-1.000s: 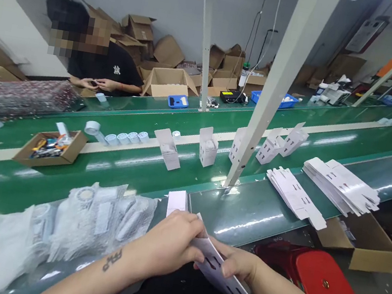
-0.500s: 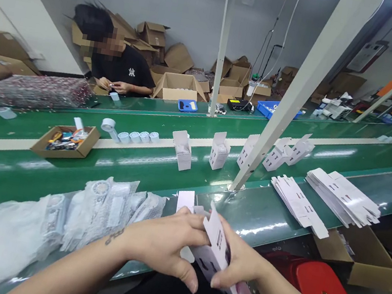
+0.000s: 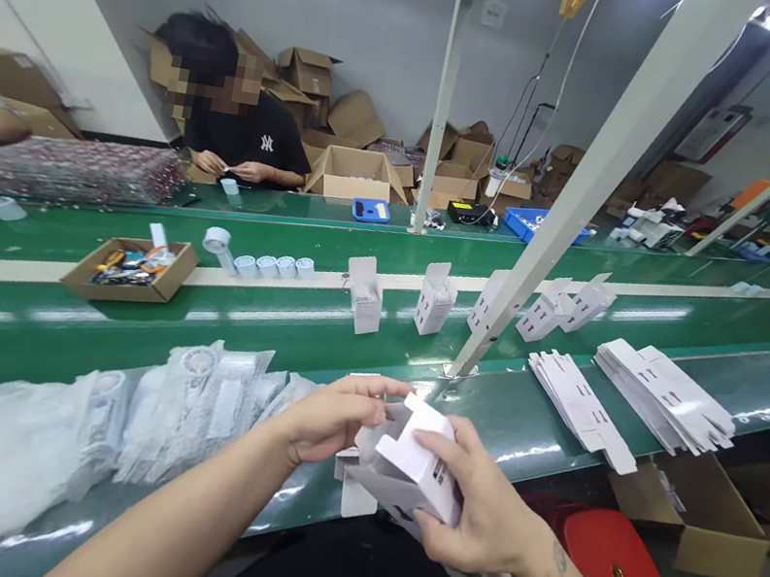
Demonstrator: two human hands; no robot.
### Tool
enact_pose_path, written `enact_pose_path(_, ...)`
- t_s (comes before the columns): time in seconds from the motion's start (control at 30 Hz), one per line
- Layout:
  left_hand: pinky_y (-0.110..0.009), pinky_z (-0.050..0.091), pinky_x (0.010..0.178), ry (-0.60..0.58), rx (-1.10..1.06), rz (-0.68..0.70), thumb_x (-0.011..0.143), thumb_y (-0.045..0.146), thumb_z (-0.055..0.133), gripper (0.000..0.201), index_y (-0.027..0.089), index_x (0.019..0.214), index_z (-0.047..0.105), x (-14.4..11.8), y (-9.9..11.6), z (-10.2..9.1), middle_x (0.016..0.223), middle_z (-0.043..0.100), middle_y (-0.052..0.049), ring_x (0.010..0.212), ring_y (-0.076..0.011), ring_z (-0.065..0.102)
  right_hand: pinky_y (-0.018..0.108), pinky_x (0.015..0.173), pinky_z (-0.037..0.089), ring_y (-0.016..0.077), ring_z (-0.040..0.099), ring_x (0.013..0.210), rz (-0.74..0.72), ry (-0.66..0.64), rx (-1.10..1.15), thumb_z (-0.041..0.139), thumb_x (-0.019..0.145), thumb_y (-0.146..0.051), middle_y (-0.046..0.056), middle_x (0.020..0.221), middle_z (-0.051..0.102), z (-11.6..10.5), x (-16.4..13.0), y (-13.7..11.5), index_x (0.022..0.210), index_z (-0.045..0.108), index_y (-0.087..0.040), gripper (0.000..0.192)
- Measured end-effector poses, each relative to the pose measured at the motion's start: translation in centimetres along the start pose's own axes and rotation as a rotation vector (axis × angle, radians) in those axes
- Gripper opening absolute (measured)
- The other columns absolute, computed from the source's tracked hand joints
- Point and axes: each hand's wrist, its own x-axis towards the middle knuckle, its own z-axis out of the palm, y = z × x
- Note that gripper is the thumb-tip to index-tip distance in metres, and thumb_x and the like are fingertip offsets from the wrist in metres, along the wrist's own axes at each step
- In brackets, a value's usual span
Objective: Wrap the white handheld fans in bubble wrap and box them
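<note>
At lower centre of the frame, a half-folded white carton point(image 3: 408, 470) was held between both hands. The right hand point(image 3: 477, 511) was clamped on its right side, fingers curled round it and thumb laid across the top. The left hand point(image 3: 332, 415) was closed on its left flap, fingertips pinched. Bagged white parts point(image 3: 203, 406) lay at lower left on the green bench point(image 3: 518, 419).

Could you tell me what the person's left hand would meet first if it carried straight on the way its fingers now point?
The left hand points rightward at the white carton, which its fingertips already seem to touch; the right hand holds the carton's other side.
</note>
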Motion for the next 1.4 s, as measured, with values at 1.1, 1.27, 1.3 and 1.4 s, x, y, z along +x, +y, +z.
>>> enact_pose_path(1.1, -0.029, 0.051, 0.063, 0.496, -0.399, 0.160, 0.054, 0.000, 0.063, 0.062, 0.016, 0.114, 0.061, 3.5, -4.3, 6.5, 0.074, 0.069, -0.002, 0.064, -0.0184, 0.065, 0.046, 0.094, 0.051, 0.0263, 0.054, 0.112, -0.035, 0.306, -0.159, 0.054, 0.092, -0.046, 0.012, 0.124, 0.053, 0.6, 0.3, 0.5, 0.139, 0.037, -0.025, 0.054)
enact_pose_path(1.27, -0.031, 0.050, 0.074, 0.394, -0.357, 0.207, 0.059, 0.007, 0.066, 0.054, 0.018, 0.112, 0.066, 1.9, -3.4, 6.9, 0.089, 0.072, -0.004, 0.080, -0.0204, 0.067, 0.049, 0.107, 0.041, 0.0301, 0.048, 0.124, -0.037, 0.098, -0.067, 0.076, 0.069, -0.060, 0.010, 0.123, 0.054, -1.7, 0.7, 1.5, 0.129, 0.051, -0.027, 0.073)
enact_pose_path(1.3, -0.031, 0.050, 0.079, 0.328, -0.330, 0.221, 0.062, 0.012, 0.068, 0.048, 0.018, 0.110, 0.068, 1.5, -3.1, 6.8, 0.095, 0.073, -0.005, 0.089, -0.0217, 0.066, 0.049, 0.108, 0.040, 0.0301, 0.048, 0.125, -0.060, 0.092, -0.042, 0.080, 0.065, -0.059, 0.010, 0.122, 0.055, -2.0, 0.8, 1.7, 0.124, 0.053, -0.027, 0.072)
enact_pose_path(1.4, -0.036, 0.046, 0.092, 0.116, -0.207, 0.187, 0.076, 0.042, 0.066, 0.034, 0.013, 0.092, 0.074, 0.8, -2.4, 6.0, 0.112, 0.069, -0.011, 0.110, -0.0275, 0.058, 0.046, 0.105, 0.044, 0.0275, 0.056, 0.119, -0.123, 0.132, 0.086, 0.084, 0.063, -0.054, 0.008, 0.117, 0.060, -2.2, 1.0, 2.0, 0.109, 0.056, -0.027, 0.060)
